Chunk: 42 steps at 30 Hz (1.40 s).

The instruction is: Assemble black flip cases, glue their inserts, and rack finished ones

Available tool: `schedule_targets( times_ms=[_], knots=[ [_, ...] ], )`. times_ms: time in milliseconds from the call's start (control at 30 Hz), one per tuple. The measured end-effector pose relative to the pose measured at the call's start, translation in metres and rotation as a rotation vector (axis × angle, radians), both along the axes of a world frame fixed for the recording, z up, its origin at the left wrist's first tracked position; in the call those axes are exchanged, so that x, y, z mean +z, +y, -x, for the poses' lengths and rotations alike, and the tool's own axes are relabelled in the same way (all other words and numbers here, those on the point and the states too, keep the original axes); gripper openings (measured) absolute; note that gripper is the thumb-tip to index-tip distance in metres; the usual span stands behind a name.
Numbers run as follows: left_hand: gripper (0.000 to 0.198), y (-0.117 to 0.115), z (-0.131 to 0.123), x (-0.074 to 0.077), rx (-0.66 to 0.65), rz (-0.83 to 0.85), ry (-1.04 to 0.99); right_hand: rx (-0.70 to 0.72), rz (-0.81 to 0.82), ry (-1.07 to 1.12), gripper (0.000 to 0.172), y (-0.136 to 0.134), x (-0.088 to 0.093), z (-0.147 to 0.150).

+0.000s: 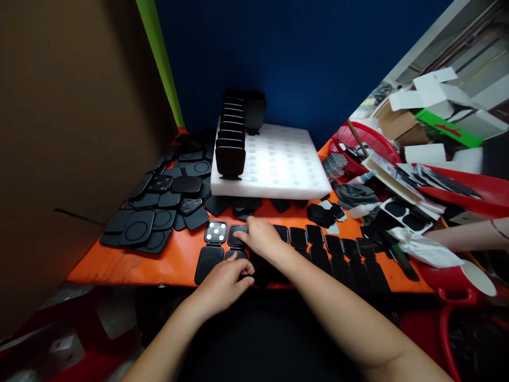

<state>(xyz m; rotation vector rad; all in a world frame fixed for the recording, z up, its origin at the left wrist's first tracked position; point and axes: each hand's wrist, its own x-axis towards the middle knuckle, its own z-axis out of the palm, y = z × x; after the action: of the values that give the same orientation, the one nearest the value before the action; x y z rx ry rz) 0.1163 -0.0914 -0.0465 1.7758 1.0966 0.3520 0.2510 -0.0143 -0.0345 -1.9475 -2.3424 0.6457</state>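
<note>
A row of hinged black two-panel units [298,238] lies opened flat along the front of the orange table. At its left end, one upper panel [216,232] shows several white dots. My right hand [260,239] is over the neighbouring unit, its thumb against the upper black panel [237,236] and its other fingers curled, mostly hidden. Just below, my left hand [226,276] bends over the lower panel. Its thumb and fingers close around something dark near the table's front edge, too hidden to name.
Behind the row stands a white foam block [278,164] with black units upright in it. Loose black panels [147,223] are piled at the left. At the right are a dark cloth [352,194], a red basket [368,140] and a red mug-like container [457,281]. A blue wall [298,58] rises behind.
</note>
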Motion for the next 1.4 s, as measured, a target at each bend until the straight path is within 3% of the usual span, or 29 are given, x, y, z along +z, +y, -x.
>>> schedule_targets(
  times_ms=[167,267,367,500,600,833,967,1033,1167,1233,1400],
  knots=[
    [0.003,0.001,-0.001,0.0,-0.001,-0.007,-0.003,0.037,-0.069,-0.116,0.052,-0.001,0.001,0.004],
    [0.004,-0.001,0.0,0.0,0.007,-0.014,-0.004,0.095,-0.162,-0.071,0.042,-0.009,-0.001,-0.002],
    [0.007,-0.002,0.001,0.0,0.015,-0.012,0.003,0.292,-0.28,0.096,0.029,-0.023,-0.005,-0.017],
    [0.01,0.0,0.002,0.0,-0.014,0.0,0.03,0.621,-0.296,0.24,0.033,-0.032,-0.013,-0.034],
    [0.011,0.002,0.002,0.001,-0.066,-0.021,0.041,0.676,-0.251,0.208,0.035,-0.028,-0.019,-0.039],
    [0.009,0.004,-0.003,0.003,-0.04,-0.031,0.081,0.488,-0.185,0.328,0.032,-0.021,-0.026,-0.035],
    [0.007,0.001,-0.003,0.005,0.004,-0.032,0.055,0.145,-0.12,0.523,0.031,-0.028,-0.009,-0.041],
    [0.007,-0.004,-0.001,0.007,0.091,0.001,0.01,0.006,-0.068,0.602,0.032,-0.04,0.001,-0.049],
    [0.024,-0.016,0.002,0.011,0.319,0.087,-0.077,0.041,0.305,0.647,0.026,-0.07,0.01,-0.064],
    [0.026,-0.019,0.002,0.011,0.359,0.104,-0.105,0.016,0.406,0.631,0.024,-0.079,0.01,-0.068],
    [0.031,-0.012,-0.007,0.005,0.406,0.216,-0.211,-0.068,0.242,0.652,0.031,-0.082,0.013,-0.087]
  ],
)
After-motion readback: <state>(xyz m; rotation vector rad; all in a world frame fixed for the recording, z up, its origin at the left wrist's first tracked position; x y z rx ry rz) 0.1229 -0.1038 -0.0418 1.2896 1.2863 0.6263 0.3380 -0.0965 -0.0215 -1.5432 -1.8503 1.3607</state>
